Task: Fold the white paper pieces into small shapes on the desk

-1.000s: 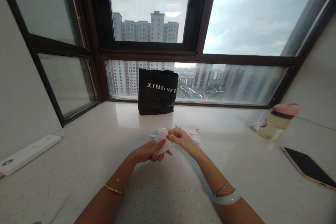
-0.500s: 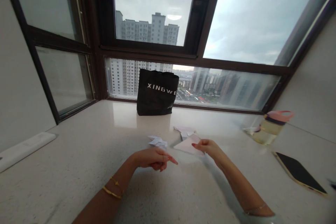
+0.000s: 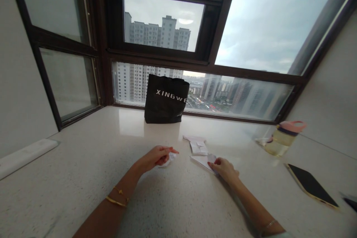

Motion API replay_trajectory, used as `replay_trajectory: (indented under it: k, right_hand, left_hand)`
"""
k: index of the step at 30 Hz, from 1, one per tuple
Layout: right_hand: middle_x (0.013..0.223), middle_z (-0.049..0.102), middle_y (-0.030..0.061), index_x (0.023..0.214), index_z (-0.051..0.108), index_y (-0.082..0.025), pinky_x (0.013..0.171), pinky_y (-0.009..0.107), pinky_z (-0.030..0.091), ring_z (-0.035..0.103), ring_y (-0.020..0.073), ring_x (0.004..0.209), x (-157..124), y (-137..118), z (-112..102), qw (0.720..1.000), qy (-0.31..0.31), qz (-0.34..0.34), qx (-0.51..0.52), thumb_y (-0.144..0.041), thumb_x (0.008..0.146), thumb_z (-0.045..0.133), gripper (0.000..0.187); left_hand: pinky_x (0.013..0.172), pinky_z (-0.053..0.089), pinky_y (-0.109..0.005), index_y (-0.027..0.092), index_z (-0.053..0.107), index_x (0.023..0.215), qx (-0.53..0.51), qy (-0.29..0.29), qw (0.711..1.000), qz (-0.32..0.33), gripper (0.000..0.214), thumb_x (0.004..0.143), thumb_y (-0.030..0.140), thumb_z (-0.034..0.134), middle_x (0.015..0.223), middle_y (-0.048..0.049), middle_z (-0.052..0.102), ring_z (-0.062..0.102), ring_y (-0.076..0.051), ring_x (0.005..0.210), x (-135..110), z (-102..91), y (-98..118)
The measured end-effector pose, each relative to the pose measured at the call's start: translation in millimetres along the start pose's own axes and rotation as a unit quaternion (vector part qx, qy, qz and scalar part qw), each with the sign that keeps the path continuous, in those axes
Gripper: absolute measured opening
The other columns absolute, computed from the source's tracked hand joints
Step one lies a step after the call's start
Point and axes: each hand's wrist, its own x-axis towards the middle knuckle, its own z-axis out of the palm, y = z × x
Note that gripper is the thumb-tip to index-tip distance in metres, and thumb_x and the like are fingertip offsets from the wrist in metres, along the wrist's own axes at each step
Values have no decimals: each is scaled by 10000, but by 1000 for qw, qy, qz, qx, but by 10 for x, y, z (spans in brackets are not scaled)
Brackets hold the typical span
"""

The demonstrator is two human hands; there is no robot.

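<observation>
My left hand point(image 3: 157, 157) is curled, its index finger pointing right, with a white folded paper point(image 3: 169, 160) at its fingers and partly hidden by them. The fingers appear closed on that paper. Between the thumb and fingers of my right hand point(image 3: 225, 169) is a white sheet of paper point(image 3: 201, 162), folded to a pointed edge on its left. A small paper flap point(image 3: 212, 157) stands up at the fingertips. Just beyond the right hand lies another folded white paper piece point(image 3: 198, 147) on the pale speckled counter point(image 3: 173, 200).
A black bag point(image 3: 166, 100) stands by the window. At the right are a bottle with a pink lid point(image 3: 284, 139) and a dark phone-like device point(image 3: 312, 184). A long white object point(image 3: 28, 156) lies at the left edge.
My left hand has moved back and left onto the folded paper behind it. My right hand has shifted slightly right and down with its sheet, uncovering more of the paper piece beyond.
</observation>
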Motion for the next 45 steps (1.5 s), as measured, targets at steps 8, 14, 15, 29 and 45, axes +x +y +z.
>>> replay_trajectory:
  k: [8, 14, 15, 29, 45]
  right_hand:
    - [1067, 483, 158, 1225, 354, -167, 728, 423, 368, 494, 306, 978, -179, -338, -273, 981, 135, -27, -137, -387, 694, 537, 603]
    - [1048, 540, 105, 1054, 536, -221, 776, 374, 322, 483, 265, 975, -435, -1104, -56, 953, -21, -279, -120, -330, 731, 530, 341]
    - [1031, 556, 102, 1030, 552, -221, 777, 371, 323, 481, 266, 976, -466, -1211, 34, 948, -52, -298, -101, -377, 728, 537, 340]
    - [670, 562, -24, 692, 498, -209, 567, 260, 390, 486, 128, 584, -343, -1243, 518, 918, -142, -213, 303, -220, 569, 628, 179]
    - [634, 535, -22, 819, 555, -206, 458, 276, 447, 512, 121, 492, -376, -1335, 413, 812, -144, -90, 558, -393, 577, 606, 310]
  left_hand:
    - [490, 337, -209, 121, 593, 871, 204, 335, 919, 40, 257, 765, 220, 381, 489, 47, 443, 418, -86, 449, 153, -273, -144]
    - [850, 371, -307, 140, 589, 922, 473, 287, 827, 104, 301, 675, 73, 432, 934, -74, 597, 523, -174, 906, 109, -204, -276]
    - [886, 354, -309, 147, 579, 963, 491, 263, 824, 104, 355, 653, 55, 434, 1001, -75, 592, 508, -177, 962, 109, -189, -302]
    - [793, 386, -300, 178, 609, 967, 438, 204, 875, 41, 329, 796, 377, 409, 975, -70, 646, 556, -195, 887, 110, -134, -297]
    - [861, 346, -337, 209, 602, 1051, 482, 322, 784, 224, 321, 852, 298, 366, 1081, -58, 619, 527, -184, 961, 29, 36, -46]
